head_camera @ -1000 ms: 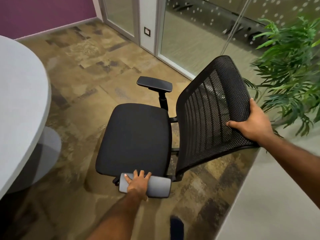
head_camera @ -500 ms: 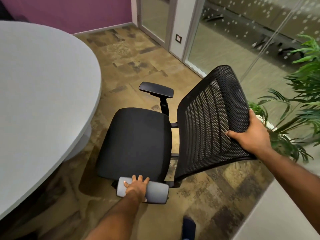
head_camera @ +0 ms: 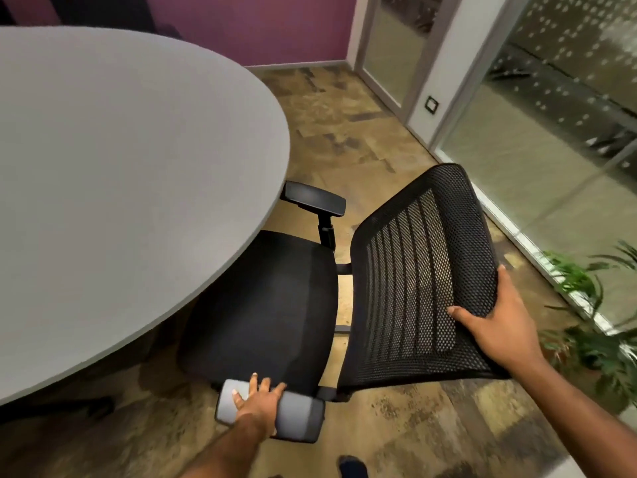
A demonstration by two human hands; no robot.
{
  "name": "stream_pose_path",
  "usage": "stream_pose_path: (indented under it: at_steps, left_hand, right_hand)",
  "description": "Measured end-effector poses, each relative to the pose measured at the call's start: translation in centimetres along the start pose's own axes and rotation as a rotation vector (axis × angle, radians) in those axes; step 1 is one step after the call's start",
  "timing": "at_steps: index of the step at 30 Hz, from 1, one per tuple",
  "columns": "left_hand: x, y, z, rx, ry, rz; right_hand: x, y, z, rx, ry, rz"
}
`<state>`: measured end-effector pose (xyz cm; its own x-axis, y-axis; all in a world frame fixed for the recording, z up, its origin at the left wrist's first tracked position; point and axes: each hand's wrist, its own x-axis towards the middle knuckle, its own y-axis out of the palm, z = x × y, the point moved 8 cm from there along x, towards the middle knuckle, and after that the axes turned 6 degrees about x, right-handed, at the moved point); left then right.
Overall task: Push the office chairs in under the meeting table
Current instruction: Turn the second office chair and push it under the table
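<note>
1. Table (head_camera: 120, 174): grey rounded meeting top, up and to the left of both hands; its edge already overlaps the front-left corner of the seat.
2. Left hand (head_camera: 256, 403): lies palm-down on the near grey armrest (head_camera: 296, 417), fingers spread forward over the pad and draped rather than wrapped; reads as a pressing/steering hold, not a tight fist.
3. Office chair (head_camera: 269, 305): black seat sits between the two hands, ahead of the left one; front partly under the table, rear and back not yet in. Far armrest (head_camera: 313, 200) is beyond the seat, just beside the table edge, apparently about level with it; touching or apart, cannot tell.
4. Mesh backrest (head_camera: 420, 277): tilted, to the left of the right hand.
5. Right hand (head_camera: 499, 326): clamped on the backrest's right edge, thumb along the rim, fingers curled over the front of the mesh.
6. Step, judged: mid-push of this one chair, roughly part-way in.
7. Next move likely calls for pushing forward-left with both hands, keeping the chair square, and watching whether the far armrest clears under the tabletop or jams against it.
8. Plant (head_camera: 593, 322): right of the right hand, out of the way.
</note>
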<state>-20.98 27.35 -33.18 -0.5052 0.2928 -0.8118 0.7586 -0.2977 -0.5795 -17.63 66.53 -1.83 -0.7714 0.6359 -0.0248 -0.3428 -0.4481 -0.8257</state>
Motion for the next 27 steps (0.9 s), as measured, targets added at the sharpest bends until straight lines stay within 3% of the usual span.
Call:
stream_pose_path:
  at_steps: [10,14,20,27]
  left_hand:
    - [-4.4,-0.7,2.9,-0.254,-0.064,-0.047]
    - [-6.4,-4.3,1.8,-0.505,-0.101,-0.139]
    - [-9.1,-11.8,-1.6,-0.870,-0.042,-0.305]
    - [-12.1,-26.3,-9.2,-1.122,0.223,-0.495]
  right_hand:
    - [-2.6,3.2,4.1,0.114,-0.083,0.138]
    - [-4.1,3.9,5.4,0.141,-0.080,0.181]
    - [-6.0,5.5,7.4,0.195,-0.104,0.260]
    - [-9.0,7.2,9.7,0.252,-0.145,0.359]
